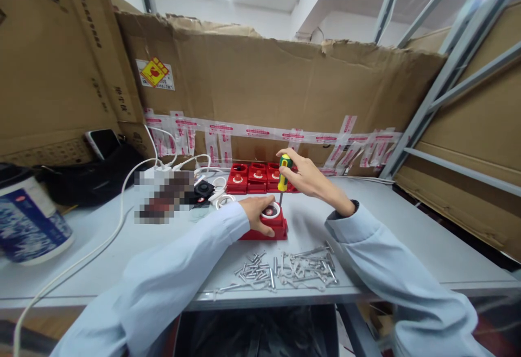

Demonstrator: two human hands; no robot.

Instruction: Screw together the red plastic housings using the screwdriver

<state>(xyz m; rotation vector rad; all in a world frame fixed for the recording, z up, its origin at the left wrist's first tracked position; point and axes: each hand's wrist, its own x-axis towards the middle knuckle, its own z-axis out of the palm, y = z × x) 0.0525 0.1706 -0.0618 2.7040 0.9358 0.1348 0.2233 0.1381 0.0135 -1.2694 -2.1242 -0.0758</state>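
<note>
My right hand (303,171) is closed round a screwdriver (285,168) with a green and yellow handle, held upright. Its shaft points down at the far right corner of a red box-shaped part (279,230) on the table. A white ring (277,211) with a dark centre sits on top of that part. My left hand (259,216) rests on the part's left side, thumb and fingers spread around it, pressing it against the table. Whether the tip sits in a screw is too small to tell.
Loose metal screws (254,270) and metal fittings (307,267) lie near the front edge. Several similar red parts (257,175) stand in a row at the back. To the left are a cup (32,216), a black bag (87,178), a phone (102,144) and a white cable (122,199).
</note>
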